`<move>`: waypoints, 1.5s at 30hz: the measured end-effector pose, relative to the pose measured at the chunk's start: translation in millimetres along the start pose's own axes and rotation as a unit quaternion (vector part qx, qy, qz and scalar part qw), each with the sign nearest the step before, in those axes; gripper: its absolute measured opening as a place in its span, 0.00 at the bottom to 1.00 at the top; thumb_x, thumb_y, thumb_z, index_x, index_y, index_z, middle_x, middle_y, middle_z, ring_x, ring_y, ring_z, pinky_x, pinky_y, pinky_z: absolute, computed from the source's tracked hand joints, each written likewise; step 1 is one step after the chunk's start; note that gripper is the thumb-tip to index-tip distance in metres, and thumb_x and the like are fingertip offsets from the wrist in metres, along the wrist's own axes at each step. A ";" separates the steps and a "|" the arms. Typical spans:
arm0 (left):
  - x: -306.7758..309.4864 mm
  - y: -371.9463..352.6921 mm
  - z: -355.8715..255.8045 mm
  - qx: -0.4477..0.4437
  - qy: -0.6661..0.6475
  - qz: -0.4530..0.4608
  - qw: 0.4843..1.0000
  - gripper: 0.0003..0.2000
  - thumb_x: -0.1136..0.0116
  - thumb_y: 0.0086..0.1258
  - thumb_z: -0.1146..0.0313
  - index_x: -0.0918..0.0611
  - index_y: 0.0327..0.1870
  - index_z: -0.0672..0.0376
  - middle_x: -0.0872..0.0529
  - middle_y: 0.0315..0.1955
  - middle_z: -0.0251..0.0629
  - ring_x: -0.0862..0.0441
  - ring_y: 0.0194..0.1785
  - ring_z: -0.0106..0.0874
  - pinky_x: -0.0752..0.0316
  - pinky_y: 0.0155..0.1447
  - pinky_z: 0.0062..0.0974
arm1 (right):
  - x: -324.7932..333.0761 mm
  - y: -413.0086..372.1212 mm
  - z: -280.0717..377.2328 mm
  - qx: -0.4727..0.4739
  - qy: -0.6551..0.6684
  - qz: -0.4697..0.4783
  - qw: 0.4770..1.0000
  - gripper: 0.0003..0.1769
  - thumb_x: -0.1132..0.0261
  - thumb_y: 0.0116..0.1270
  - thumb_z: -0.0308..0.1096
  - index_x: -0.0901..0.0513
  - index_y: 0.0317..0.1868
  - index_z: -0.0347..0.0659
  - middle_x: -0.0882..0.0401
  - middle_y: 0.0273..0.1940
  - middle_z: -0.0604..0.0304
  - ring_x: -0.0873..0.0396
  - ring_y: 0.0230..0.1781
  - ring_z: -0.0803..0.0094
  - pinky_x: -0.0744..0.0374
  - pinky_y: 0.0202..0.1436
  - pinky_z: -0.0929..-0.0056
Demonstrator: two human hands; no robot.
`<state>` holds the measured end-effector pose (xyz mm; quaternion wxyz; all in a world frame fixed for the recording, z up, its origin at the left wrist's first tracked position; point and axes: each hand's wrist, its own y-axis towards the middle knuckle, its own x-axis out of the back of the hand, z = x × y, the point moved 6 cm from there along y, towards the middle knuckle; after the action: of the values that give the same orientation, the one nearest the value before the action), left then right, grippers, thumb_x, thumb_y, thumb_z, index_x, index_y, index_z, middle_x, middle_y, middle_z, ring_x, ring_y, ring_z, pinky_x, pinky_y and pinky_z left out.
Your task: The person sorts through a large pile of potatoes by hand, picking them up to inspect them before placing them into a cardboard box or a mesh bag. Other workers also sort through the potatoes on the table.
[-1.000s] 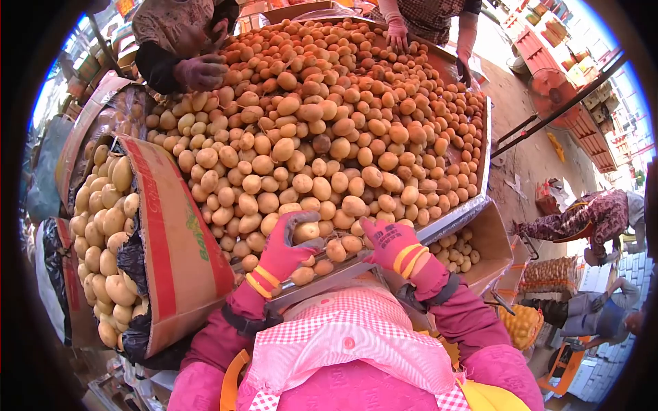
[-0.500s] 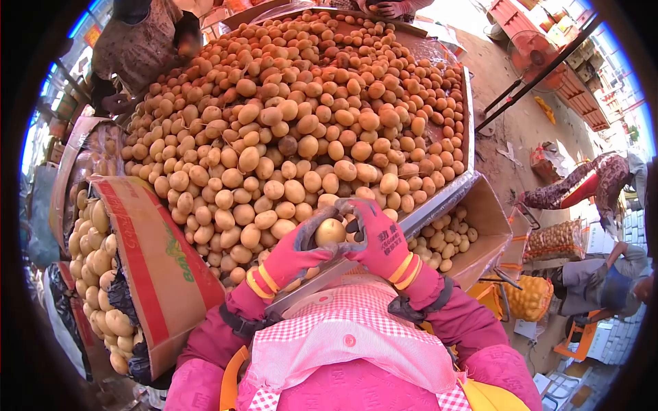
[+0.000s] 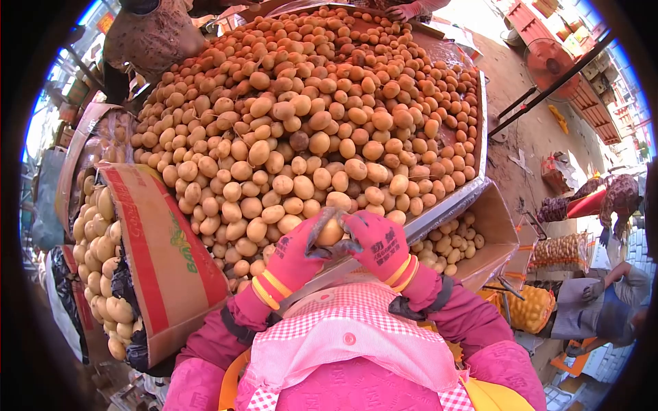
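Note:
A pale, roundish potato [image 3: 330, 233] sits between my two gloved hands at the near edge of the heap. My left hand [image 3: 299, 249], in a pink glove with dark grey fingers, curls round its left side. From the other side my right hand [image 3: 375, 241], gloved the same way, closes on it with bent fingers. The fingers cover part of the potato. Just beyond my hands spreads a large heap of loose potatoes [image 3: 274, 164] on a sorting table with a metal rim [image 3: 442, 211].
A red-striped carton [image 3: 161, 253] of larger potatoes stands at left, and another open carton [image 3: 490, 240] of potatoes at right. People work at the table's far side. At right are a person in blue [image 3: 582, 301], a filled yellow net sack [image 3: 531, 308] and a dark pole [image 3: 548, 85].
My fingers have shifted round the potato, and my left hand has turned so its back shows more. The whole view has tilted slightly, and people at the right have moved.

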<state>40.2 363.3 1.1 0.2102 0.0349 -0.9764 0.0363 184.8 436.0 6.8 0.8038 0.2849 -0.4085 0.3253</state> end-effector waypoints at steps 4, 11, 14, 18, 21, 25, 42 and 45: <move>4.5 3.1 4.1 0.006 0.035 -0.008 0.999 0.33 0.31 0.64 0.75 0.27 0.72 0.62 0.16 0.60 0.47 0.18 0.62 0.32 0.23 0.64 0.29 | -0.9 -6.8 9.6 0.048 0.007 -0.047 0.998 0.27 0.23 0.53 0.34 0.19 0.54 0.43 0.16 0.46 0.57 0.15 0.44 0.59 0.19 0.47 0.63; -0.2 -1.5 9.0 0.035 -0.040 0.017 0.998 0.34 0.30 0.64 0.71 0.28 0.73 0.60 0.16 0.59 0.48 0.17 0.61 0.37 0.23 0.62 0.32 | -3.8 -0.8 -20.4 -0.101 0.304 -0.068 0.945 0.22 0.26 0.61 0.35 0.18 0.56 0.40 0.14 0.42 0.53 0.15 0.41 0.57 0.18 0.44 0.62; 7.7 -8.4 9.4 -0.012 0.059 0.004 0.998 0.33 0.31 0.64 0.72 0.27 0.72 0.60 0.17 0.60 0.48 0.17 0.61 0.37 0.23 0.62 0.32 | -11.9 10.5 -20.8 -0.107 0.241 0.022 0.964 0.24 0.27 0.62 0.33 0.17 0.59 0.39 0.13 0.43 0.52 0.14 0.42 0.59 0.18 0.47 0.64; -15.1 0.2 -14.1 -0.098 0.082 0.003 0.992 0.33 0.32 0.63 0.74 0.27 0.72 0.61 0.17 0.61 0.49 0.18 0.62 0.40 0.23 0.64 0.33 | -12.2 16.8 -20.1 -0.080 0.141 0.062 0.985 0.12 0.32 0.65 0.42 0.16 0.39 0.43 0.16 0.35 0.53 0.16 0.36 0.52 0.21 0.40 0.57; -4.1 2.2 9.5 -0.095 0.108 0.012 0.989 0.33 0.33 0.63 0.75 0.28 0.73 0.62 0.17 0.60 0.51 0.18 0.62 0.44 0.23 0.64 0.35 | -21.7 21.0 -21.3 -0.083 0.153 0.011 0.985 0.11 0.32 0.58 0.41 0.20 0.33 0.45 0.19 0.30 0.53 0.17 0.31 0.52 0.23 0.33 0.56; -6.7 -4.2 24.1 -0.057 0.073 0.030 0.995 0.32 0.33 0.61 0.76 0.26 0.70 0.65 0.16 0.58 0.50 0.16 0.60 0.41 0.23 0.63 0.33 | -20.9 14.6 -12.9 -0.069 0.160 -0.028 0.984 0.08 0.32 0.56 0.38 0.19 0.34 0.45 0.20 0.28 0.56 0.18 0.29 0.55 0.23 0.31 0.59; -54.7 44.1 16.8 0.197 -0.169 0.180 0.949 0.13 0.39 0.73 0.67 0.14 0.56 0.56 0.10 0.33 0.36 0.13 0.32 0.24 0.21 0.33 0.25 | 53.9 -37.6 -59.3 -0.107 0.281 -0.066 0.951 0.26 0.20 0.57 0.36 0.16 0.56 0.44 0.16 0.48 0.54 0.16 0.50 0.58 0.20 0.57 0.64; -25.8 60.9 27.5 0.073 -0.070 0.043 0.994 0.17 0.38 0.73 0.67 0.17 0.62 0.55 0.10 0.44 0.41 0.12 0.45 0.33 0.19 0.49 0.28 | 96.3 -81.8 -119.9 -0.271 0.355 -0.261 0.856 0.12 0.30 0.67 0.32 0.14 0.49 0.40 0.15 0.45 0.53 0.15 0.46 0.59 0.19 0.52 0.66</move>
<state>47.3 422.9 -37.9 0.1361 0.0108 -0.9841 0.1140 346.9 499.5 11.8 0.9951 0.0174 -0.0775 0.0589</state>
